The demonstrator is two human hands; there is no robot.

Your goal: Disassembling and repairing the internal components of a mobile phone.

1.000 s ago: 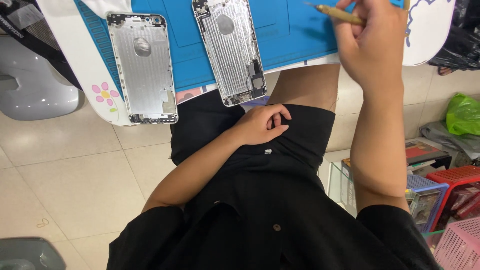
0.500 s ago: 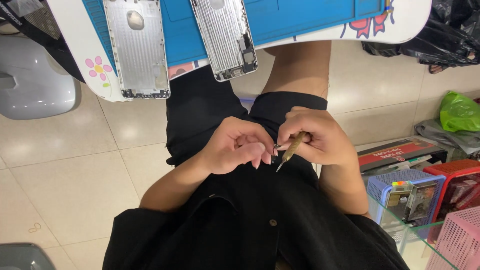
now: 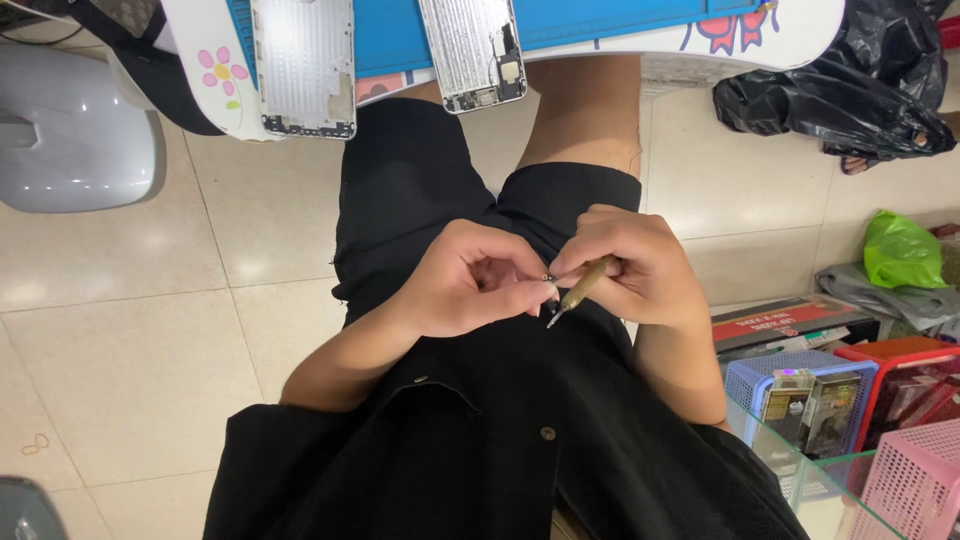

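Over the lap, the left hand (image 3: 470, 280) is curled nearly closed, thumb and forefinger pinching a tiny dark part (image 3: 548, 277) (too small to identify). Touching it at 3 o'clock, the right hand (image 3: 635, 265) is closed around a slim brass-coloured tool (image 3: 583, 286), tip angled toward 7 o'clock. At 12 o'clock, two silver phone housings (image 3: 303, 65) lie on a blue mat (image 3: 390, 35) on the counter (image 3: 205, 75). Plastic baskets (image 3: 800, 385) sit at 4 o'clock.
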